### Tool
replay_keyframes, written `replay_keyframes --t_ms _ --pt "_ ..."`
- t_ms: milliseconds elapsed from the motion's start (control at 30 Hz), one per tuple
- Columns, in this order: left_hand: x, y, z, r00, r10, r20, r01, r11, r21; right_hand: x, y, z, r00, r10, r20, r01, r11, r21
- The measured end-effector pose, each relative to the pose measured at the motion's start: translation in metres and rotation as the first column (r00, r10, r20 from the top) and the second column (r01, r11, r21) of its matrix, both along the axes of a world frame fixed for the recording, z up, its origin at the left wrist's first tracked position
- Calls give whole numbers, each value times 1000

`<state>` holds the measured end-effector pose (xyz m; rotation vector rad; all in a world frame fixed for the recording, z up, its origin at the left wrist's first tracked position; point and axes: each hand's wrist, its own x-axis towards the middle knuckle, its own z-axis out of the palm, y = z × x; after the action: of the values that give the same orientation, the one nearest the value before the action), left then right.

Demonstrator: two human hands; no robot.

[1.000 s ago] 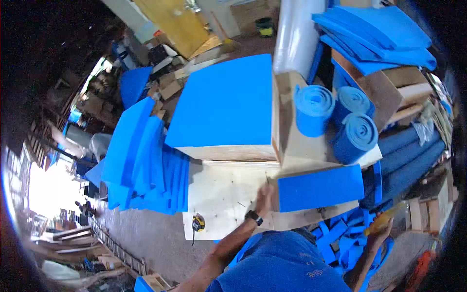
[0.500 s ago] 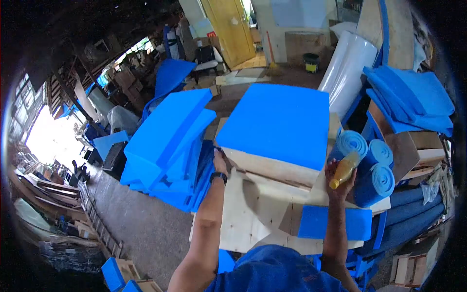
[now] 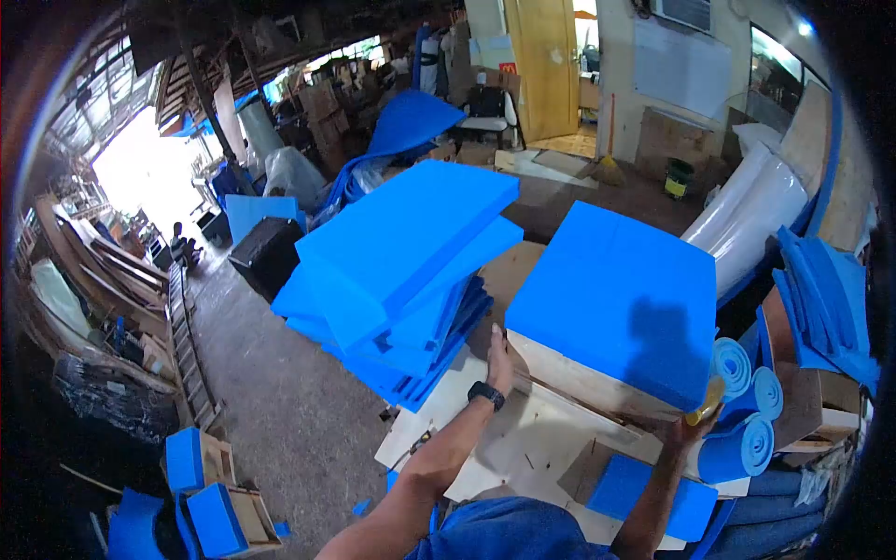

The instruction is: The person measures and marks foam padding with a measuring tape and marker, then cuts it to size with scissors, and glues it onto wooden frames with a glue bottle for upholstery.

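Note:
A wooden box (image 3: 579, 371) topped with thick blue foam (image 3: 607, 289) stands on the plywood worktable (image 3: 495, 448). My left hand (image 3: 501, 362), a dark watch on its wrist, rests against the box's left front corner with fingers stretched out. At the right front corner, my right hand (image 3: 693, 429) is wrapped round a small bottle (image 3: 707, 401) of yellow liquid; some of its fingers are hidden. Rolled blue foam (image 3: 733, 369) stands just beyond that hand. Below it, a flat blue foam piece (image 3: 644, 495) lies on the worktable.
Left of the box, blue foam slabs (image 3: 401, 252) are piled up unevenly. Foam-topped wooden pieces (image 3: 219, 513) sit on the floor at lower left, near a ladder (image 3: 182, 345). A large plastic-wrapped roll (image 3: 751, 219) leans behind the box. Folded blue foam (image 3: 826, 299) lies at right.
The view has swung left, so the surroundings appear farther right. My right hand has brought the bottle from beside the foam rolls to the box's right front corner. My left hand stays at the box.

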<state>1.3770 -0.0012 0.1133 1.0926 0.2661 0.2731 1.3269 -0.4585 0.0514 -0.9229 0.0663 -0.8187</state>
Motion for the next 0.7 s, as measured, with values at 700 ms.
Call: replay_keyframes --t_ms 700 --pt "-196 103 156 723 293 626 -688 222 691 -102 -49 114 992 81 -99 -48 953 298"
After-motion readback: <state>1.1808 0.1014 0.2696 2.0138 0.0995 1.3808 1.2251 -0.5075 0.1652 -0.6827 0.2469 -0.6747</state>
